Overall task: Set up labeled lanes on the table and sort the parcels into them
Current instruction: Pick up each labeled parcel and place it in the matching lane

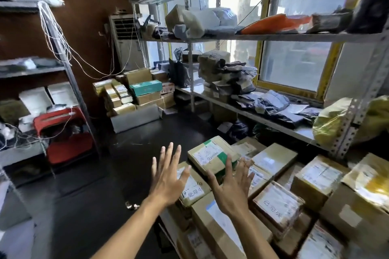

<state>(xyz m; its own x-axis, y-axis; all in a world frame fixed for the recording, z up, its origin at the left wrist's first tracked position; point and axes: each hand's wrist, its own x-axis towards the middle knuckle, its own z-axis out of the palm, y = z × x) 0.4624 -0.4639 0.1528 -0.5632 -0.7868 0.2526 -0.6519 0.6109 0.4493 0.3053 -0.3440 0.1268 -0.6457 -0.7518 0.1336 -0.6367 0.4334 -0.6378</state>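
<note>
Brown cardboard parcel with green tape and white label (211, 156) lies tilted atop stacked brown cardboard parcels (277, 202).

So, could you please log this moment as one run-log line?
left hand: open, reaching | right hand: open, reaching | target: green-taped cardboard parcel atop stack | grasp: none yet

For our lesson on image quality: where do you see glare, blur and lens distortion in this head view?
Head view: the window is blown out by daylight; the left shelves are smeared by blur; the wide lens bends the right rack; both hands stay fairly sharp.
</note>
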